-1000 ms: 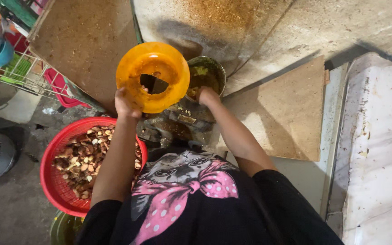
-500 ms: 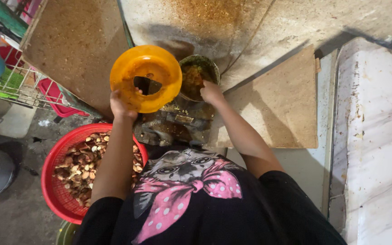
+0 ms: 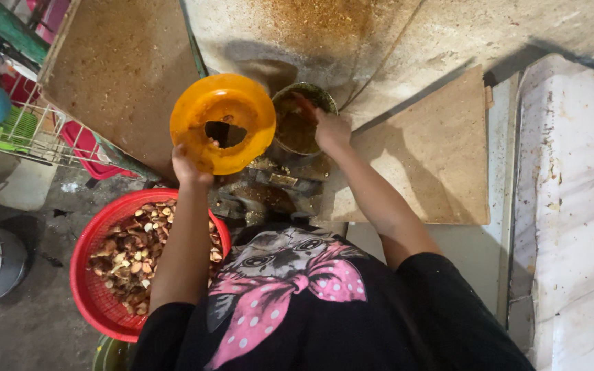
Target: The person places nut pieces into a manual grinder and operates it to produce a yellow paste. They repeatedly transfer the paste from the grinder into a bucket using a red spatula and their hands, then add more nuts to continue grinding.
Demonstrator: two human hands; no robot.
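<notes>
Right hand (image 3: 331,130) moved into the metal hopper (image 3: 302,118), grip unclear.
Left hand (image 3: 188,167) clamps orange lid (image 3: 223,124) beside hopper; red basket (image 3: 97,288) below on dirty concrete floor (image 3: 29,330).

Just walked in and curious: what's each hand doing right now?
Left hand: closed on the rim of the orange funnel lid.
Right hand: in the round metal hopper; grip cannot be told.

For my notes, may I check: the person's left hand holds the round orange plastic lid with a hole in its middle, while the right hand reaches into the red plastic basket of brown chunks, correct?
Not quite. In the head view, the right hand reaches into the round metal pot, not the red plastic basket. The left hand does hold the round orange plastic lid.
</notes>
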